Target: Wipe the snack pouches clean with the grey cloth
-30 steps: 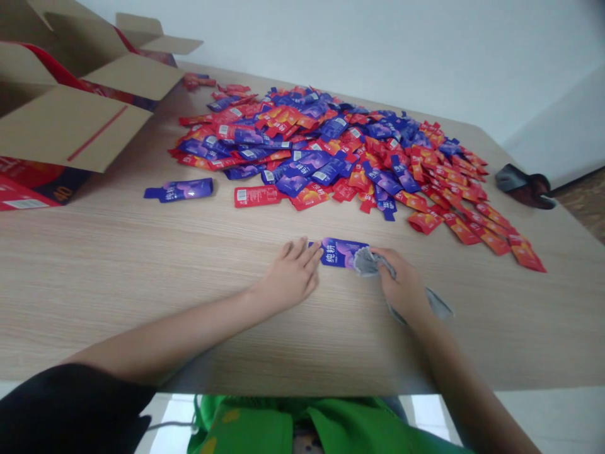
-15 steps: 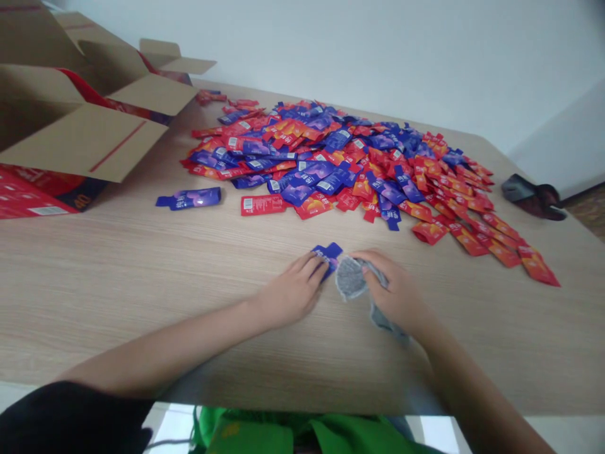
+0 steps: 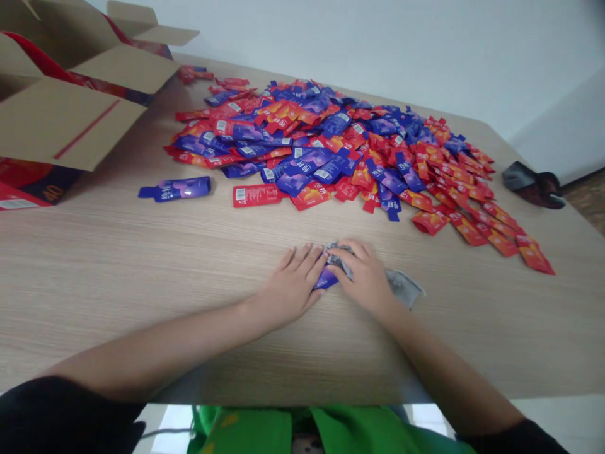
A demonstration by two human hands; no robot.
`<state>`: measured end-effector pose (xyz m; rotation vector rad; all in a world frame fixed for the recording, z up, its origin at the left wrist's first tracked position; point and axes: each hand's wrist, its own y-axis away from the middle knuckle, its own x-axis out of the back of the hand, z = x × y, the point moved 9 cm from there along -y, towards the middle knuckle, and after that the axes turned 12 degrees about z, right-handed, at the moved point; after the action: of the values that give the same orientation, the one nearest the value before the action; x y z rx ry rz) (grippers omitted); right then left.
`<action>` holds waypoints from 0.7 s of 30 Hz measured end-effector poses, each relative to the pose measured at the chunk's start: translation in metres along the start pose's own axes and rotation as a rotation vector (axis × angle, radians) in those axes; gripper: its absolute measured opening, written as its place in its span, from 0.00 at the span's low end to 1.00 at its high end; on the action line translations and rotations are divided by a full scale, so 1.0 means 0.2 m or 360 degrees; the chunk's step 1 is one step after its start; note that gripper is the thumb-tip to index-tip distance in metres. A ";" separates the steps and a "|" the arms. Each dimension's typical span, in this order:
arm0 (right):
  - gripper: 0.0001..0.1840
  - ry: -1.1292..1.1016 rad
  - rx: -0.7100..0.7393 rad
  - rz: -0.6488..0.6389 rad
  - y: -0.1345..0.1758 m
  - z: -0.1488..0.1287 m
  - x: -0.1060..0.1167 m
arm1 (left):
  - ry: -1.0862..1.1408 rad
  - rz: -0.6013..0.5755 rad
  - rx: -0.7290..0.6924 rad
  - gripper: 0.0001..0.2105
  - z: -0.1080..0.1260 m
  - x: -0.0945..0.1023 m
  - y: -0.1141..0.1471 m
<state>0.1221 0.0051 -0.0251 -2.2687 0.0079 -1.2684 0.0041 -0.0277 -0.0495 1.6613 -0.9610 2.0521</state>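
My left hand [image 3: 293,284] lies flat with its fingers stretched over a small blue-purple packet [image 3: 325,278], pressing it to the table. Against the packet's right end, my right hand [image 3: 365,275] is closed on a grey cloth [image 3: 403,287]. A bunched part of the cloth sits under the fingers on the packet, and its loose end trails out to the right. Much of the packet is hidden beneath both hands.
Behind the hands spreads a big heap of red and blue packets [image 3: 302,154]. A single blue packet [image 3: 176,189] lies apart at left. Open cardboard boxes [image 3: 70,120] stand at the left. A dark, glossy object [image 3: 533,185] rests near the right edge.
My right hand has brought the cloth left onto the packet. My left hand has flattened out over the packet. The view has shifted slightly.
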 end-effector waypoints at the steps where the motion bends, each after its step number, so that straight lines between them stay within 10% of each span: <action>1: 0.14 0.0048 -0.0007 -0.0003 0.01 0.03 0.01 | -0.0006 -0.0005 0.0005 0.29 0.00 0.00 0.00; 6: 0.13 0.0148 -0.0170 0.0110 0.00 0.18 0.12 | -0.0018 0.0003 0.0007 0.29 0.01 0.02 -0.01; 13: 0.14 0.0062 -0.0071 0.0055 0.01 0.02 0.06 | -0.0015 0.0006 -0.0016 0.29 0.01 0.01 -0.01; 21: 0.12 -0.0081 -0.0382 0.0209 0.00 0.25 0.17 | 0.0205 0.0025 0.0146 0.27 -0.07 0.10 -0.09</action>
<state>0.1811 0.0181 -0.0193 -2.4559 0.3009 -1.1948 -0.0011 -0.0084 -0.0259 1.5480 -0.8517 2.2136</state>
